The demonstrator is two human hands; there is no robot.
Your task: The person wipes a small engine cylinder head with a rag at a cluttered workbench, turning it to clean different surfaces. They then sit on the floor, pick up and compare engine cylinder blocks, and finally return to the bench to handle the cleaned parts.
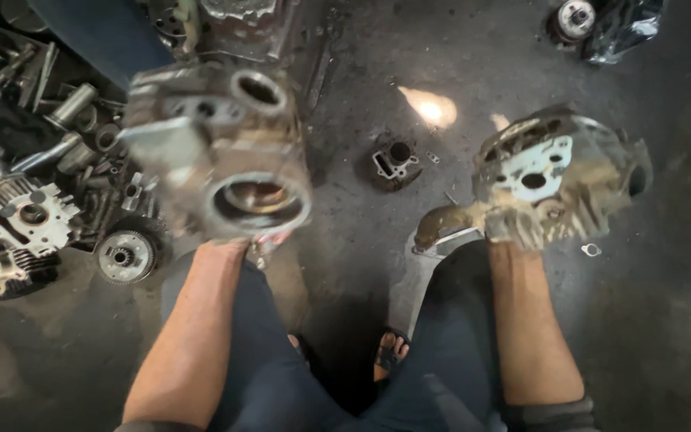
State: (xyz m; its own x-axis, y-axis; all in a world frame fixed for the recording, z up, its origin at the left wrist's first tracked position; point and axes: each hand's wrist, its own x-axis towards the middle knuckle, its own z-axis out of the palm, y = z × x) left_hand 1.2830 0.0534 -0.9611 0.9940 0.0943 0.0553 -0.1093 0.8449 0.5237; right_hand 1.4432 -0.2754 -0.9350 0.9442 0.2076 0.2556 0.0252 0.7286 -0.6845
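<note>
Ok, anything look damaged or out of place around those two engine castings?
Nothing looks broken. The left hand lifts a grimy engine casing; the right hand lifts a dirt-caked cover. A small cylinder sits alone on the oily floor, apart from the parts pile at left.

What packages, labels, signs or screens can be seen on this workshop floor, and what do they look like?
Shiny bag: top right corner on the concrete floor, crumpled, dark glossy plastic with pale glints, beside a small round metal part.
No labels, signs or screens show; the rest is bare metal engine parts, including the two castings in the left hand and right hand.
</note>
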